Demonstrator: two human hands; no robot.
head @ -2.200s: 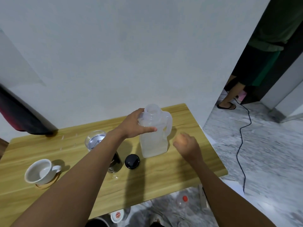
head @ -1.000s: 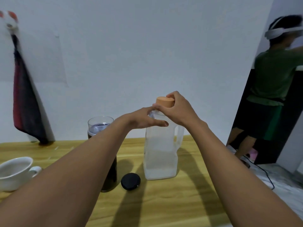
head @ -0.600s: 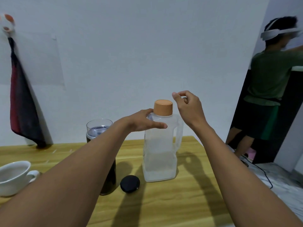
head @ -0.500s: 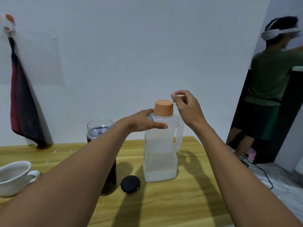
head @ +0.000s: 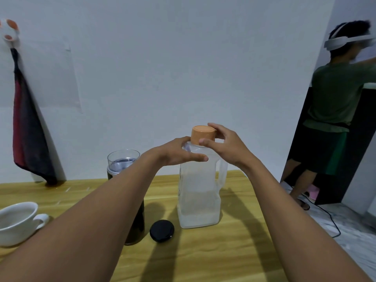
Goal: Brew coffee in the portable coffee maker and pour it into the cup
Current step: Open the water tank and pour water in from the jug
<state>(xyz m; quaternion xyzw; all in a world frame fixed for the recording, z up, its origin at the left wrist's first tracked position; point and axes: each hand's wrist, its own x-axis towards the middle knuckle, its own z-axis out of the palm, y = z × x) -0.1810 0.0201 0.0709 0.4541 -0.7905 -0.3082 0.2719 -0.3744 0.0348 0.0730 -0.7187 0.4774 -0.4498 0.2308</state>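
— Where are the hands?
— The left hand [head: 179, 151] grips the jug [head: 200, 192] at its neck; the right hand [head: 225, 145] pinches the orange cap [head: 203, 135] on top.
— The coffee maker [head: 123, 161]?
— Upright on the worktop [head: 223, 251], just left of the jug, with the cup [head: 18, 220] at the far left.

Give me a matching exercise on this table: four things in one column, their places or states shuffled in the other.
1 cup
2 black lid
3 orange cap
4 coffee maker

A on the jug, pinched by the right hand
B flat on the table, between coffee maker and jug
C far left, handle to the right
D upright, top open

Pairs: 1-C, 2-B, 3-A, 4-D
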